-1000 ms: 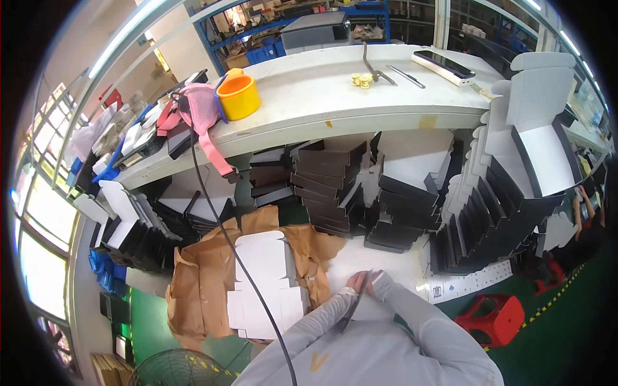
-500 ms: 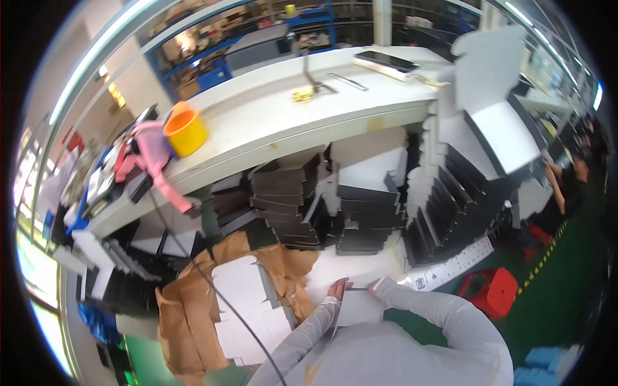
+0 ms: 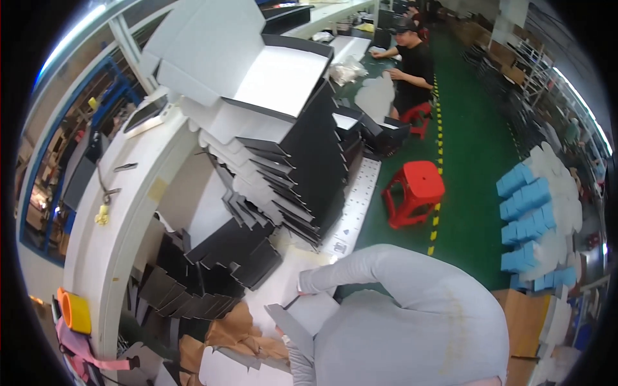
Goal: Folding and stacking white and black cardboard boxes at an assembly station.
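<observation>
Close to my body is a partly folded cardboard box (image 3: 314, 313), with pale inner faces and a grey flap raised on its left side. My left hand (image 3: 280, 331) is at the outer side of that raised flap, closed on its edge, with most of the fingers hidden behind it. At the far edge of the box is my right hand (image 3: 300, 293); the sleeve and the cardboard hide its fingers. Just beyond it stands a tall stack of nested black boxes (image 3: 312, 167). An open box with a white inside (image 3: 277, 74) lies on top of that stack.
More black boxes (image 3: 225, 257) stand under the white shelf (image 3: 96, 257). Brown paper (image 3: 238, 331) and white cardboard (image 3: 238, 370) lie at lower left. A red stool (image 3: 418, 180) stands on the green floor. Another person (image 3: 412, 67) sits farther along. Blue boxes (image 3: 528, 219) are stacked at right.
My view has swung right, so the shelf and box stacks now appear farther left and the aisle shows. My hands remain at the box, whose left flap now stands out more.
</observation>
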A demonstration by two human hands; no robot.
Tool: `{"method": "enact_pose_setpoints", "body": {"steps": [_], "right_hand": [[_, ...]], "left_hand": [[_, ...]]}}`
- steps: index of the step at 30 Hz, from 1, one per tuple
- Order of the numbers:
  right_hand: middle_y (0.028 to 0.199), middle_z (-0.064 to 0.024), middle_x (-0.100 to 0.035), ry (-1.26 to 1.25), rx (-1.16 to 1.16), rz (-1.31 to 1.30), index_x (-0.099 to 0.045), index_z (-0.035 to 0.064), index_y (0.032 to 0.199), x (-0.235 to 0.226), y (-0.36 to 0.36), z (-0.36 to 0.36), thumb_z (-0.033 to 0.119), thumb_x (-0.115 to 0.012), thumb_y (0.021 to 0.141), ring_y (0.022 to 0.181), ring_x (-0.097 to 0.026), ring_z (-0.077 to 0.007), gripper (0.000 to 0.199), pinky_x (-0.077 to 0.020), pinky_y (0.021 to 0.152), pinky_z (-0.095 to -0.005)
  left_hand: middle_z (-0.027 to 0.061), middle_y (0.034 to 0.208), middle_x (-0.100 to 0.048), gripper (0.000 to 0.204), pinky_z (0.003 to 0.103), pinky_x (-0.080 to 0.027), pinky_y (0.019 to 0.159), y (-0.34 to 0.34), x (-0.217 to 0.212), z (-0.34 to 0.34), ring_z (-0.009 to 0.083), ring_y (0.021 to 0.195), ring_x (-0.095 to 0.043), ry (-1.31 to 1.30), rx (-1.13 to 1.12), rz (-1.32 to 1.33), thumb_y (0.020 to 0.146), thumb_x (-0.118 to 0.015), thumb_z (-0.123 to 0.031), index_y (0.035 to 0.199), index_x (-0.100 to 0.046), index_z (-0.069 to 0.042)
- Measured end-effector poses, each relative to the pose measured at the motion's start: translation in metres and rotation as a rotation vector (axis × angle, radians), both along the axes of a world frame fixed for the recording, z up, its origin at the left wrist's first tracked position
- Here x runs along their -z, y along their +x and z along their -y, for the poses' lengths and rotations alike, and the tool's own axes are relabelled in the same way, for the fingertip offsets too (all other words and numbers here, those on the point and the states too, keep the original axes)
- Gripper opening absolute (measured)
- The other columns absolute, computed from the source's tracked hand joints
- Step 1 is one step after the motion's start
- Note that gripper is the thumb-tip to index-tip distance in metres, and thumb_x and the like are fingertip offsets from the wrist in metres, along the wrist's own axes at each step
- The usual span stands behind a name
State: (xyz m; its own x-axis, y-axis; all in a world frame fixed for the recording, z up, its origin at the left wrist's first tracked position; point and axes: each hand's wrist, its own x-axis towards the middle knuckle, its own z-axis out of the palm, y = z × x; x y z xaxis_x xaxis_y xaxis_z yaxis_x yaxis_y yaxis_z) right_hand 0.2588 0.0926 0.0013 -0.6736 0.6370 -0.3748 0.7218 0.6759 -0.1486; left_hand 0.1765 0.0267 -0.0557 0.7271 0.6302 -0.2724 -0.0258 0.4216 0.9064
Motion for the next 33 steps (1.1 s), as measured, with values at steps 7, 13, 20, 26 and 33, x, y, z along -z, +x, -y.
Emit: {"method": "enact_pose_setpoints", "body": {"steps": [7,13,20,26,33], "right_hand": [[0.072,-0.0111,-0.061,0.124,0.179,-0.056,-0.062,0.0114,0.074,-0.017,-0.010,0.005,0.024,-0.057,0.070,0.066,-0.059,-0.0268,0.014,-0.0471,0.059,-0.0392],[0.067,-0.0096,-0.060,-0.063,0.610,-0.607,-0.064,0.0134,0.075,-0.012,0.018,0.007,0.022,-0.049,0.073,0.063,-0.058,-0.0292,0.017,-0.0461,0.059,-0.0380],[0.064,-0.0120,-0.056,0.378,0.250,-1.133,-0.057,0.0030,0.096,-0.152,0.000,-0.011,0.010,-0.058,0.069,0.062,-0.056,-0.0304,0.028,-0.0439,0.060,-0.0379],[0.057,-0.0126,-0.053,0.162,0.440,-0.493,-0.052,0.0061,0.087,-0.170,-0.034,0.007,0.023,-0.050,0.075,0.054,-0.056,-0.0281,0.021,-0.0451,0.052,-0.0362],[0.062,-0.0150,-0.057,-0.025,0.461,-0.630,-0.052,0.0026,0.093,-0.144,-0.056,0.047,0.025,-0.050,0.072,0.059,-0.056,-0.0342,0.031,-0.0456,0.058,-0.0403]], "left_hand": [[0.0174,0.101,-0.059,0.038,0.031,-0.044,0.083,-0.055,0.002,-0.039,0.0246,0.094,-0.056,0.227,-0.077,0.026,0.091,-0.037,-0.023,0.116,-0.045,0.004],[0.0177,0.103,-0.058,0.038,0.032,-0.043,0.084,-0.203,0.026,-0.039,0.0251,0.096,-0.056,0.358,-0.479,-0.205,0.091,-0.037,-0.022,0.117,-0.045,0.004],[0.0128,0.111,-0.054,0.037,0.029,-0.039,0.088,-0.282,-0.087,0.005,0.0206,0.102,-0.052,0.289,-0.759,-0.176,0.091,-0.034,-0.019,0.114,-0.047,0.007],[0.0054,0.110,-0.050,0.079,0.030,-0.041,0.066,-0.220,-0.171,0.015,0.0186,0.080,-0.048,0.062,-0.890,0.498,0.074,-0.053,-0.055,0.134,-0.025,-0.013],[0.0180,0.110,-0.049,0.050,0.032,-0.042,0.081,-0.216,-0.118,0.035,0.0220,0.095,-0.050,0.108,-1.108,-0.240,0.075,-0.055,-0.004,0.119,-0.035,0.009]]}}
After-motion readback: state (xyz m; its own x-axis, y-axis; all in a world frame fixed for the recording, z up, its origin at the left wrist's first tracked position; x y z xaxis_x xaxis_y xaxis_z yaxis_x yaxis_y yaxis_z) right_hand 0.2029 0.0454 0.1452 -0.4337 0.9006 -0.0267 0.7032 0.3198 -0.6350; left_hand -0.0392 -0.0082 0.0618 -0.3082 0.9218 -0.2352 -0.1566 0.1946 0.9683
